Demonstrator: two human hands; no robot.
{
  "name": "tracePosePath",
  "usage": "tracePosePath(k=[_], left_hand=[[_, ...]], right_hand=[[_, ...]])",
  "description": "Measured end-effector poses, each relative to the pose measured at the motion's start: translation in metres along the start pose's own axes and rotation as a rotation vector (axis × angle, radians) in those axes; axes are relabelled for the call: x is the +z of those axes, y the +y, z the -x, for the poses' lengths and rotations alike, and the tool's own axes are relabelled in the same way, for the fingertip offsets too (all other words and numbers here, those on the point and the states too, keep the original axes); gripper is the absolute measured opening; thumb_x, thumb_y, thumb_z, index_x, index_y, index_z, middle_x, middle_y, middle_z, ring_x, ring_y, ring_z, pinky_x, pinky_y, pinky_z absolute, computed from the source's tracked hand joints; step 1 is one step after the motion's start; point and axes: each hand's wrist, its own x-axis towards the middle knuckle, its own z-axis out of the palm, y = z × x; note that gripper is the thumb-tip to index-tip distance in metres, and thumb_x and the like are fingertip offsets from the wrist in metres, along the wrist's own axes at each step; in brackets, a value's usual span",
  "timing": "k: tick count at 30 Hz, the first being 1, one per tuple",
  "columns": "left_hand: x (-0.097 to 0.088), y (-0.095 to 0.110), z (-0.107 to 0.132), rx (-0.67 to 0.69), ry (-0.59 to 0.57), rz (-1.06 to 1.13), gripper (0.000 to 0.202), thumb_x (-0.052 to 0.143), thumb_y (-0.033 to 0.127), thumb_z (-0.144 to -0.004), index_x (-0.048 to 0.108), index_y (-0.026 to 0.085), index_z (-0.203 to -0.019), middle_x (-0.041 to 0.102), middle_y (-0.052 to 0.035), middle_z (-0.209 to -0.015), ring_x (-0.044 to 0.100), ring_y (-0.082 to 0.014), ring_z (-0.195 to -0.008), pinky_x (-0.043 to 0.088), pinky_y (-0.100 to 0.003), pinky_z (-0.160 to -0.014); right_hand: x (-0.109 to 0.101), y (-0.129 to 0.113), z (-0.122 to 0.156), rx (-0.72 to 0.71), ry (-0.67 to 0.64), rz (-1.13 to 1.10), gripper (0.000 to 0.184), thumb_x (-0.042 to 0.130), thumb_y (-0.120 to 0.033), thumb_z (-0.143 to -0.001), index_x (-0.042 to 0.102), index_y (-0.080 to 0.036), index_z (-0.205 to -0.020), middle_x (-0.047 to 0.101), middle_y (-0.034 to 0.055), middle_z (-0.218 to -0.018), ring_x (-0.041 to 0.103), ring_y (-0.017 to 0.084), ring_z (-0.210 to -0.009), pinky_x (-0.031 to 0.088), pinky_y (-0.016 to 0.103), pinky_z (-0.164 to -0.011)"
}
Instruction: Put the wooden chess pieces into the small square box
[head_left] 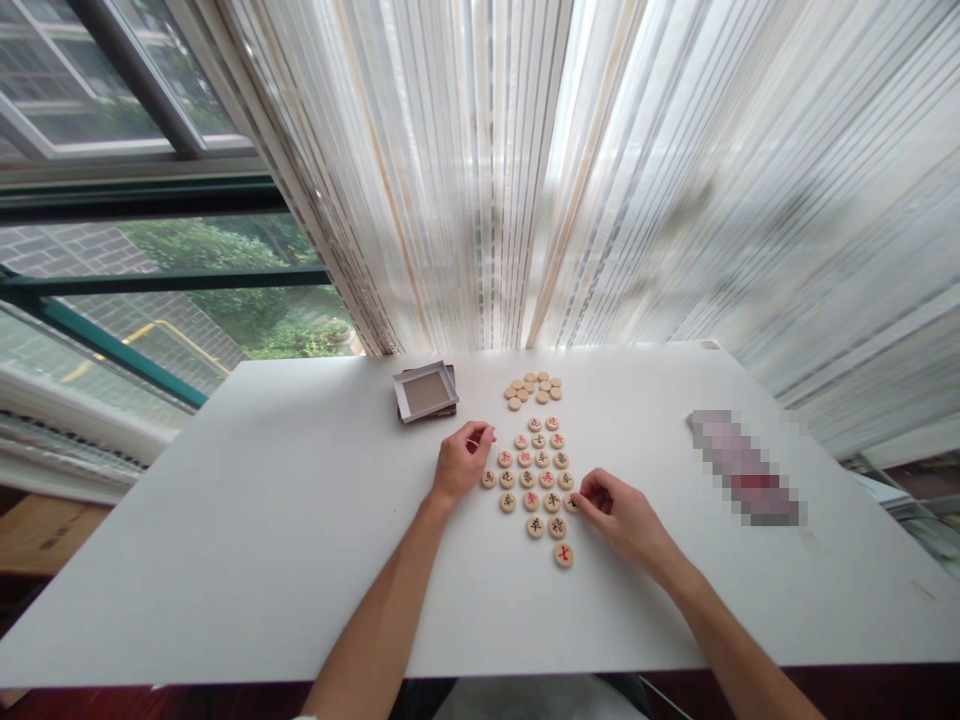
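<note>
On the white tabletop (247, 540), middle zone: lettered pieces (526, 480) laid face up in loose staggered rows, wide across the middle, down to one red-marked piece (563, 555) nearest the person. Red and black characters are mixed. Small gaps between neighbours, nothing stacked; my read is that this keeps every face legible and leaves fingers room at the rims.

Right hand (619, 510) is at the right end of a lower row. Thumb and fingertips meet at the end piece (571, 502) and cover part of it; looks like a light pinch on the rim. Makes sense for a flat disc: edge grip, most of the face left visible. Can't tell if it's lifted off the surface.

Left hand (461, 460) hovers or rests at the left flank, fingers curled in, tips near the upper-left pieces. Can't tell whether anything is in it.

Beyond the rows: blank discs (530, 388) in a loose cluster, apart from the lettered set, probably to keep the two groups from mixing. Left of those, a shallow tray (425, 391) sits slightly skewed on a dark base (452, 410), no pieces in it, out of the hands' way. Far right: a pixelated pinkish item (742, 465), can't identify.
</note>
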Motion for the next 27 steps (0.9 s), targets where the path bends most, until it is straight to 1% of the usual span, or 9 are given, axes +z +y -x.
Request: tracePosePath(k=[3,8,14,21,23,25,27], left_hand=[[0.000,0.000,0.000,0.001,0.002,-0.004,0.027,0.057,0.043,-0.093,0.071,0.020,-0.092,0.077,-0.0044,-0.084,0.070,-0.0171,-0.071,0.055,-0.026,-0.067],[0.001,-0.001,0.000,0.005,0.002,-0.012,0.028,0.056,0.044,-0.093,0.070,0.020,-0.091,0.077,-0.0048,-0.084,0.071,-0.0170,-0.069,0.056,-0.026,-0.066],[0.001,-0.002,0.000,0.016,0.005,-0.025,0.029,0.056,0.044,-0.093,0.071,0.020,-0.092,0.077,-0.0047,-0.083,0.072,-0.0172,-0.070,0.057,-0.027,-0.067],[0.001,-0.003,0.000,0.056,0.006,-0.047,0.027,0.054,0.041,-0.095,0.070,0.019,-0.094,0.076,-0.0047,-0.084,0.071,-0.0169,-0.071,0.057,-0.027,-0.067],[-0.001,0.002,0.002,0.090,0.008,-0.061,0.025,0.055,0.040,-0.095,0.069,0.020,-0.097,0.075,-0.0057,-0.089,0.071,-0.0183,-0.077,0.057,-0.030,-0.073],[-0.003,0.012,0.007,0.143,-0.002,-0.072,0.021,0.060,0.038,-0.092,0.069,0.021,-0.099,0.074,-0.0068,-0.097,0.069,-0.0213,-0.091,0.056,-0.036,-0.086],[-0.003,0.025,0.014,0.233,-0.047,-0.090,0.019,0.066,0.036,-0.087,0.070,0.023,-0.101,0.072,-0.0077,-0.107,0.064,-0.0247,-0.107,0.050,-0.041,-0.099]], right_hand=[[0.000,-0.003,0.001,-0.013,0.005,0.011,0.026,0.060,-0.047,-0.088,0.058,-0.023,-0.078,0.063,-0.0008,-0.068,0.051,0.015,-0.059,0.042,0.027,-0.055],[-0.005,-0.006,0.000,-0.007,-0.012,-0.019,0.028,0.056,-0.050,-0.090,0.060,-0.023,-0.082,0.065,0.0006,-0.072,0.054,0.015,-0.061,0.045,0.027,-0.056],[-0.008,-0.009,-0.003,-0.016,-0.074,-0.027,0.025,0.063,-0.047,-0.086,0.061,-0.022,-0.079,0.066,-0.0005,-0.072,0.055,0.014,-0.063,0.045,0.026,-0.056],[-0.006,-0.006,-0.001,-0.018,-0.048,-0.014,0.027,0.061,-0.048,-0.087,0.060,-0.022,-0.080,0.066,-0.0008,-0.072,0.056,0.014,-0.062,0.045,0.026,-0.058],[-0.005,-0.005,-0.001,-0.025,-0.036,-0.016,0.028,0.061,-0.049,-0.087,0.060,-0.022,-0.080,0.066,-0.0005,-0.072,0.056,0.015,-0.062,0.045,0.026,-0.058],[-0.005,-0.004,-0.001,-0.022,-0.024,-0.023,0.028,0.061,-0.049,-0.086,0.061,-0.022,-0.080,0.066,-0.0002,-0.071,0.055,0.015,-0.062,0.045,0.027,-0.057],[-0.004,-0.004,0.000,-0.013,-0.013,-0.035,0.028,0.061,-0.049,-0.086,0.061,-0.022,-0.080,0.066,-0.0001,-0.071,0.055,0.015,-0.061,0.045,0.027,-0.057]])
